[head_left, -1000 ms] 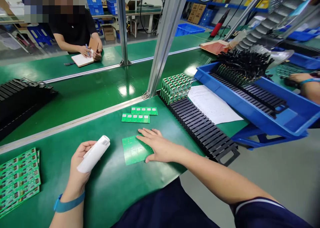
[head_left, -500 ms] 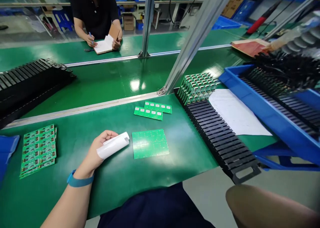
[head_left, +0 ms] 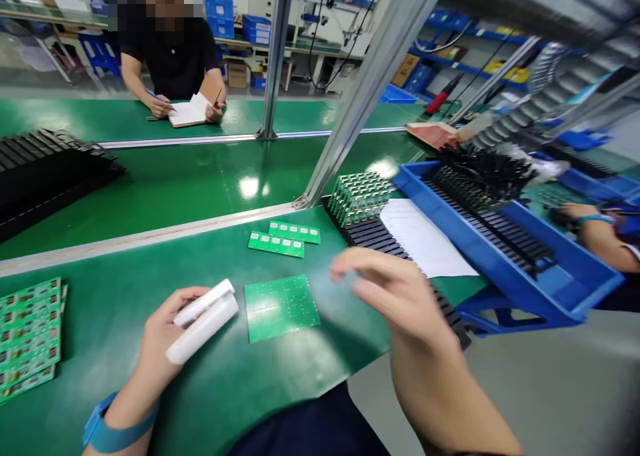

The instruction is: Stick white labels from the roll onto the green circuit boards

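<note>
Left hand (head_left: 156,341): fingers curled round white roll (head_left: 206,331). Right hand (head_left: 407,293) raised, blurred, fingers half-curled; hold unclear.

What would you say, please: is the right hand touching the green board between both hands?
No, the right hand is apart from the board, with tabletop showing between them.

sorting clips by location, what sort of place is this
Most likely an electronics assembly workshop: a bare-looking green circuit board lies on a green-topped workbench, more circuit boards stand upright in a black slotted rack, and a blue plastic bin holds another such rack.
</note>
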`<state>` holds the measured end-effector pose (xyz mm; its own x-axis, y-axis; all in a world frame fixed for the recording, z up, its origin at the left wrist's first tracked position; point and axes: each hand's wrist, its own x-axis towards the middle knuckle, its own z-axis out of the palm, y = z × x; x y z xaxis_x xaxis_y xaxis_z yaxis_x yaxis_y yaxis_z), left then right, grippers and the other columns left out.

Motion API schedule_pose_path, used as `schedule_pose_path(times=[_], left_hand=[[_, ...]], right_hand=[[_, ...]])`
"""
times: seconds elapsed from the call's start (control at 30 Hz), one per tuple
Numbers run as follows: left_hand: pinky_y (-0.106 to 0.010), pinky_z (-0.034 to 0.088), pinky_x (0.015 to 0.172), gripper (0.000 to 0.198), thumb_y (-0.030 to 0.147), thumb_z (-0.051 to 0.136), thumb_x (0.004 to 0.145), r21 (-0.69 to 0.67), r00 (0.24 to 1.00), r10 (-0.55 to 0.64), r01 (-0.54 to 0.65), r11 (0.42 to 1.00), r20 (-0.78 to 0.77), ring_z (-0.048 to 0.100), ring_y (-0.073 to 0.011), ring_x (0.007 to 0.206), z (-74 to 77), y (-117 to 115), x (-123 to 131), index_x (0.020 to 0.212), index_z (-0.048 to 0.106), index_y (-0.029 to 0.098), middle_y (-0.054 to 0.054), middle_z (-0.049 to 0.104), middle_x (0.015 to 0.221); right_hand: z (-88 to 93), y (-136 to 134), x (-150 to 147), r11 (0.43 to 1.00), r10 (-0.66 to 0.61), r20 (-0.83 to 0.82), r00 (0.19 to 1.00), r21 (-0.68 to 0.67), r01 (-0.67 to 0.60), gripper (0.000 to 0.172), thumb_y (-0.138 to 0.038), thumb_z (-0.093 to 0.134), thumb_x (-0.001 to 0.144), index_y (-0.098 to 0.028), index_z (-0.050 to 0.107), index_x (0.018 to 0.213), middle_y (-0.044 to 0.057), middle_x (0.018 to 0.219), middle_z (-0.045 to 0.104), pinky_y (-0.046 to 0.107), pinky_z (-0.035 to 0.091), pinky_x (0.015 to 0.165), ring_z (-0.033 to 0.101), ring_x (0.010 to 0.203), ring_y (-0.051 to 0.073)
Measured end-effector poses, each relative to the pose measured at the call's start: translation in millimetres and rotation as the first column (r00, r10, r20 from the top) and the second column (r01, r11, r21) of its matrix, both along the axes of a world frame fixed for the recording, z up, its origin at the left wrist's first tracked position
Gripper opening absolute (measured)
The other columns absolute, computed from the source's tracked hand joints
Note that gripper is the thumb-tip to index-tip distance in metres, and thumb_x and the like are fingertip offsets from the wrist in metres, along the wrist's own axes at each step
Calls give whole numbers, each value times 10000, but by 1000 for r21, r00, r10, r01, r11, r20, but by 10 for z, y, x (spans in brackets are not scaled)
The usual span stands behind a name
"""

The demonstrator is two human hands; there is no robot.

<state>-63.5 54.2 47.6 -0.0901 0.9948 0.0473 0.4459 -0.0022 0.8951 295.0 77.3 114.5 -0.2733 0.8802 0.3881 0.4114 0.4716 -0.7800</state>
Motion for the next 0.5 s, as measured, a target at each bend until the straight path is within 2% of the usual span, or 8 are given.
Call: schedule_pose_path(times=[0.07, 0.13, 0.2, 0.27, 0.37, 0.5], left_hand=[[-308, 538, 715, 311, 331, 722, 756, 19, 1000, 3, -3, 1000, 18, 729, -256, 872, -53, 21, -48, 1041, 727, 207, -72, 782, 1017], [-324, 545, 796, 300, 328, 703, 775, 68, 1000, -8, 7, 998, 20, 720, -272, 986, -118, 34, -77, 1052, 723, 214, -80, 767, 1111], [-329, 548, 810, 299, 341, 699, 783, 75, 1000, -19, 18, 997, 15, 717, -278, 1009, -177, 34, -85, 1054, 722, 219, -81, 761, 1134], [-316, 550, 750, 329, 352, 714, 765, 24, 1000, -11, 11, 1000, 4, 729, -270, 933, -203, 12, -60, 1066, 722, 221, -75, 772, 1076], [-295, 548, 700, 383, 379, 761, 736, -68, 998, 39, -35, 997, 58, 733, -253, 847, -162, -68, 63, 1083, 719, 223, -64, 780, 995], [-289, 571, 746, 445, 429, 859, 658, -164, 961, 87, -45, 985, 262, 745, -251, 853, -70, -176, 286, 1037, 744, 225, -65, 796, 965]], right_hand=[[-243, 394, -97, 985, -172, 139, 975, 35, 168, 142, -346, 702, 938, -214, 756, 940, 75, 913, 748, 411, 585, 811, 698, 857, 235], [-570, 699, -177, 967, -255, 263, 931, 67, 246, 81, -275, 747, 893, -203, 759, 927, 81, 928, 748, 456, 569, 875, 680, 919, 261], [-871, 865, -227, 968, -251, 343, 905, 86, 236, 123, -210, 778, 859, -194, 778, 981, 100, 993, 734, 476, 563, 902, 656, 979, 277], [-1053, 910, -252, 979, -202, 403, 893, 89, 181, 163, -154, 773, 851, -203, 795, 1005, 114, 1065, 708, 473, 569, 900, 637, 1009, 276], [-1056, 815, -293, 983, -180, 424, 888, 102, 150, 187, -121, 723, 879, -212, 797, 1024, 131, 1149, 674, 486, 573, 898, 619, 1032, 279], [-813, 403, -462, 973, -225, 308, 924, 120, 197, 213, -251, 606, 995, -183, 743, 1143, 153, 1167, 674, 496, 552, 946, 616, 1081, 279]])
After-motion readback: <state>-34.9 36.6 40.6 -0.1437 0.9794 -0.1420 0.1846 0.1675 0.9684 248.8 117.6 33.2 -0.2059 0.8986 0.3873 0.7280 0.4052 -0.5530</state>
